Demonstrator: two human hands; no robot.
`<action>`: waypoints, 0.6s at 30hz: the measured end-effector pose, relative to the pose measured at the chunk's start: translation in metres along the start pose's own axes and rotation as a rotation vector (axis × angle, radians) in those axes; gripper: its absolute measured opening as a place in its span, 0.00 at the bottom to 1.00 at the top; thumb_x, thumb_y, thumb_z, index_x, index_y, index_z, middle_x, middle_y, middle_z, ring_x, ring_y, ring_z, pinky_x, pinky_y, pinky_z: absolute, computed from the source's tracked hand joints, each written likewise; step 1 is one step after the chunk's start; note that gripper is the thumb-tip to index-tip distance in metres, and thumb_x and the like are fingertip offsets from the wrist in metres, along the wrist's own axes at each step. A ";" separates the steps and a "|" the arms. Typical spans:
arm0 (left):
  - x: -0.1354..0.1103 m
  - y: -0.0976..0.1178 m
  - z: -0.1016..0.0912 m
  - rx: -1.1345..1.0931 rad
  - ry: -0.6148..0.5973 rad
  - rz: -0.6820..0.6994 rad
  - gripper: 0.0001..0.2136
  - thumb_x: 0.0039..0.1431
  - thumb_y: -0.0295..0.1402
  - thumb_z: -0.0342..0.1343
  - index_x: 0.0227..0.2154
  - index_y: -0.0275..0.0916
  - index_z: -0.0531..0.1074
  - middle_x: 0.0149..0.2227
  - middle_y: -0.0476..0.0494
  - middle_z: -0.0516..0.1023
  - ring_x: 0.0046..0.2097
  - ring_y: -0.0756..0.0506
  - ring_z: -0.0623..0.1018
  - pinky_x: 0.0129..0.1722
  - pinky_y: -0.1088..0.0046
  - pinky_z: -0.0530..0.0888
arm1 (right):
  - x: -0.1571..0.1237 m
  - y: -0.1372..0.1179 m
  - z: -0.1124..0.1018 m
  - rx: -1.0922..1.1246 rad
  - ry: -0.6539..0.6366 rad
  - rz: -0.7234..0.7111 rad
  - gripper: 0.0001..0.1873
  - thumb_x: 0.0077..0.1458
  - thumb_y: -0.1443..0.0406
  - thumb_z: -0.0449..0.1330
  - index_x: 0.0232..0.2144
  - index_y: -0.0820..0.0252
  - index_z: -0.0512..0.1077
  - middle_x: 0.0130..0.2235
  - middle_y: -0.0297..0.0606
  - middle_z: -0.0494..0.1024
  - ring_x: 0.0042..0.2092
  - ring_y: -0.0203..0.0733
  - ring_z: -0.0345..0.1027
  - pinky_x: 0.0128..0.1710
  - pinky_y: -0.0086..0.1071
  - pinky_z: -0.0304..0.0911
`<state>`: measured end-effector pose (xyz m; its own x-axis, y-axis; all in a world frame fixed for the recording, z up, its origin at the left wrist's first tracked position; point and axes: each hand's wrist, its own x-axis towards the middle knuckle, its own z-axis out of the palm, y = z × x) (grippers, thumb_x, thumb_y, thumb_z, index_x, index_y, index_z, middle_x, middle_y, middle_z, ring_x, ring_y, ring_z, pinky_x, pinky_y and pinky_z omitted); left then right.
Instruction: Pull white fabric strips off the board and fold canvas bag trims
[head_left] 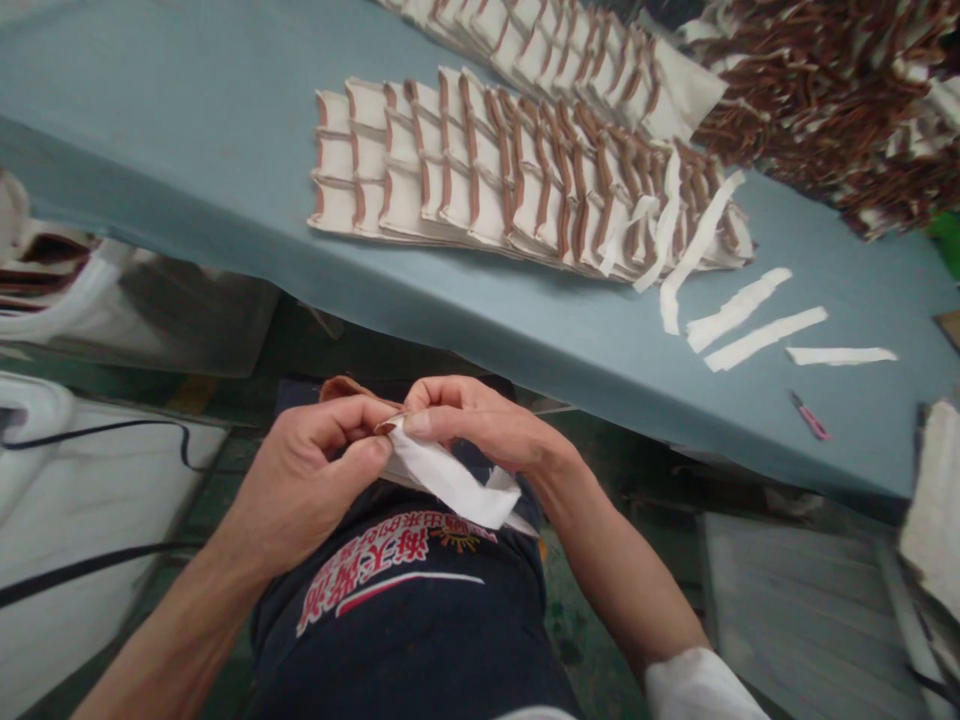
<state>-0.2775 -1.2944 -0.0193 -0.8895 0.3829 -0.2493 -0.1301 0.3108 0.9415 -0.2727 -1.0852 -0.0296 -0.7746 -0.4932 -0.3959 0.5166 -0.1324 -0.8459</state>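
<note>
Close above my lap, my left hand pinches the edge of a brown-and-white fabric piece between thumb and fingers. My right hand is closed at the same edge, its thumb pressed on the upper end of a white cloth strip. The two hands' fingertips almost meet. From there the strip hangs down and folds back at its lower end. Most of the fabric piece is hidden behind my hands and the strip.
On the blue-covered table lie rows of overlapping white pieces with brown edges. Loose white strips and small pink-handled snippers are at the right. Brown and white pieces heap behind. White bins stand left.
</note>
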 end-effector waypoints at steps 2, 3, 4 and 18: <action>-0.002 -0.001 0.000 -0.021 -0.006 0.007 0.08 0.54 0.37 0.63 0.24 0.41 0.81 0.25 0.51 0.83 0.27 0.47 0.76 0.30 0.75 0.71 | 0.004 0.004 0.000 0.083 -0.048 0.021 0.25 0.43 0.52 0.81 0.26 0.59 0.71 0.23 0.22 0.67 0.24 0.29 0.55 0.26 0.26 0.54; -0.003 -0.001 -0.001 -0.035 -0.014 0.008 0.08 0.54 0.37 0.63 0.24 0.42 0.82 0.25 0.51 0.83 0.27 0.47 0.76 0.30 0.75 0.71 | 0.005 0.006 0.001 0.127 -0.076 0.044 0.26 0.42 0.53 0.81 0.25 0.58 0.70 0.22 0.22 0.66 0.24 0.29 0.54 0.25 0.25 0.55; -0.004 -0.002 -0.001 -0.052 -0.029 0.008 0.07 0.55 0.36 0.63 0.25 0.42 0.83 0.25 0.51 0.83 0.28 0.48 0.77 0.30 0.76 0.72 | 0.006 0.009 0.001 0.168 -0.108 0.071 0.27 0.42 0.53 0.81 0.25 0.58 0.69 0.22 0.21 0.65 0.23 0.29 0.54 0.24 0.25 0.54; -0.006 -0.002 -0.011 -0.248 -0.189 -0.045 0.03 0.56 0.34 0.71 0.31 0.43 0.88 0.33 0.49 0.89 0.34 0.47 0.84 0.35 0.78 0.79 | -0.005 0.018 -0.004 0.122 -0.120 0.012 0.37 0.44 0.36 0.79 0.32 0.57 0.70 0.27 0.24 0.68 0.25 0.30 0.57 0.25 0.26 0.55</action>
<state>-0.2768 -1.3068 -0.0170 -0.7865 0.5354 -0.3080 -0.2912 0.1184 0.9493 -0.2609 -1.0813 -0.0446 -0.7226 -0.5936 -0.3542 0.5718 -0.2253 -0.7889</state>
